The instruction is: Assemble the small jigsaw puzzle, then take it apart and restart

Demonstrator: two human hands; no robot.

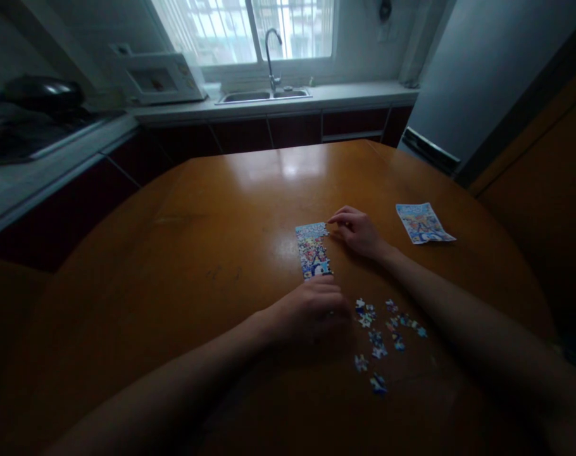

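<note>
Flanking part-built puzzle [311,250] | right hand [358,233] far end, left hand [316,307] near end | both grips: cannot tell

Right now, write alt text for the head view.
A person's left grip is at the near edge of a partly assembled jigsaw, the right grip by its far right corner; loose pieces lie nearby on the table.

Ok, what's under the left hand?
The left hand is over the wooden table, at the near edge of the partly assembled puzzle, seemingly covering a little of it. Whatever else lies beneath the hand can't be seen.
</note>
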